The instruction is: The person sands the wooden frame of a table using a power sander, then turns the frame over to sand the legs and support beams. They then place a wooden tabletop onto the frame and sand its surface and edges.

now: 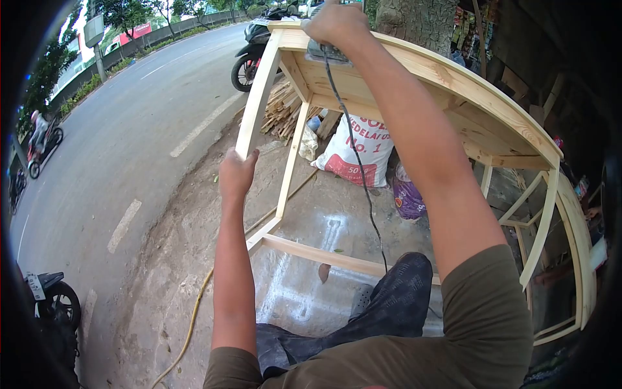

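Note:
A pale, unpainted wooden table frame (421,58) stands in front of me, with a panelled top and slim legs. My left hand (237,172) is closed around its near left leg (256,107). At the upper left corner of the top, my right hand (337,27) is closed over a grey corded power tool (328,54). My hand covers most of the tool, so its exact kind is hidden. From it a black cord (355,152) hangs down past the lower crossbar (324,255) towards my knee.
A white printed sack (356,152) and a purple bag (408,198) sit behind the frame, near stacked wood strips (285,107). A yellow hose or cable (194,318) crosses the ground. Another wooden frame (576,253) stands right. Motorbikes (246,68) and a rider (40,139) are on the road side.

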Available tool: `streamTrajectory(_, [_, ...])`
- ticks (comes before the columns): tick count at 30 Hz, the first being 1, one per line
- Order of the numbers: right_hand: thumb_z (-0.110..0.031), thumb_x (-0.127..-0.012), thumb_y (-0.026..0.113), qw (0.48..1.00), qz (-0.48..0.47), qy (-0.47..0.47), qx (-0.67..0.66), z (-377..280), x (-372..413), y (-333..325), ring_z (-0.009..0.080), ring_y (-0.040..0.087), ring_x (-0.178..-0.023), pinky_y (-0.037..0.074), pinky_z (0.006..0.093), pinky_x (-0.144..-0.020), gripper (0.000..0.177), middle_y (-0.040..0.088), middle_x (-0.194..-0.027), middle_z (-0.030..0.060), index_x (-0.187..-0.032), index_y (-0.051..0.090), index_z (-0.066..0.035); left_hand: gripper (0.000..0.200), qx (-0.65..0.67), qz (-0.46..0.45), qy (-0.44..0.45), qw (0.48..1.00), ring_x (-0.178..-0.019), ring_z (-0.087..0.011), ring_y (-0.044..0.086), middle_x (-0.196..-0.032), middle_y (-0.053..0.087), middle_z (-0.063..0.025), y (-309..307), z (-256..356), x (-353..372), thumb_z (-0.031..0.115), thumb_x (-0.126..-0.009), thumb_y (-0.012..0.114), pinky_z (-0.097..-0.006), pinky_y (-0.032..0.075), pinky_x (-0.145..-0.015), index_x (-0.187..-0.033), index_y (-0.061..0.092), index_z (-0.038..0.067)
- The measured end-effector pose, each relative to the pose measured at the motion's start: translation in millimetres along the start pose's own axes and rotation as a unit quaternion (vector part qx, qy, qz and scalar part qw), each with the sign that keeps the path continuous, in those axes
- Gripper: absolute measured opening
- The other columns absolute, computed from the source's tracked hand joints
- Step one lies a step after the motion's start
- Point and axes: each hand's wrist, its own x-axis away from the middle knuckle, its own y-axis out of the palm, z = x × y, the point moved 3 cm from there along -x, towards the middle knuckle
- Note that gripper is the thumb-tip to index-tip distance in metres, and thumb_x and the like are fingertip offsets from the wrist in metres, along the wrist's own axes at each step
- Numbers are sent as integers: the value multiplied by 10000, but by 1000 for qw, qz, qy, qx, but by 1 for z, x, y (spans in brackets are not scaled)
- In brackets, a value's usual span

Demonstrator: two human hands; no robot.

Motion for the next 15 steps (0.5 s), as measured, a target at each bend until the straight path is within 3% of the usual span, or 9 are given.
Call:
streamTrajectory(3, [-486, -965, 617, 996, -59, -43, -42, -38, 9, -17, 424, 542, -1384, 504, 460, -1098, 811, 573, -1504, 243, -1520, 456, 82, 496, 3, 0, 3, 1000, -944, -449, 743, -959, 753, -279, -2, -1, 1, 431, -895, 773, -506, 563, -830, -1096, 701, -17])
streamTrajectory(5, [-499, -971, 625, 972, -174, -142, 75, -63, -13, -7, 424, 547, -1380, 505, 464, -1100, 796, 526, -1549, 205, -1523, 469, 54, 492, 8, 0, 5, 1000, -952, -446, 744, -965, 753, -281, -1, 0, 0, 422, -896, 774, -501, 563, -838, -1102, 703, -20])
streamTrajectory(7, [-501, -948, 677, 975, -90, -150, 137, -93, -30, 25, 422, 564, -1368, 509, 450, -1103, 806, 517, -1531, 241, -1520, 466, 26, 493, 18, 4, 6, 1000, -963, -441, 747, -974, 754, -282, -1, -2, 0, 414, -897, 775, -493, 564, -849, -1117, 706, -22])
streamTrajectory(10, [-337, -905, 713, 998, -29, -62, 10, -121, -51, 64, 392, 581, -1180, 511, 557, -859, 706, 434, -1561, 195, -1544, 526, -103, 507, 28, -3, 2, 1000, -976, -432, 751, -994, 757, -282, -3, -1, 1, 410, -894, 777, -482, 563, -867, -1145, 711, -26])
streamTrajectory(12, [-333, -899, 709, 995, -90, -52, -8, -113, -33, 40, 408, 552, -1243, 500, 544, -880, 676, 419, -1596, 162, -1522, 564, -114, 513, 26, -3, 7, 1000, -980, -429, 753, -1000, 759, -280, -5, 2, 2, 405, -893, 776, -478, 563, -872, -1161, 712, -27])
streamTrajectory(15, [-354, -913, 689, 997, -70, -32, -11, -96, -23, 38, 444, 526, -1282, 474, 465, -910, 615, 409, -1609, 161, -1478, 625, -121, 518, 28, -1, 11, 1000, -971, -424, 754, -990, 758, -284, -5, 1, 2, 395, -891, 776, -467, 561, -871, -1170, 713, -36])
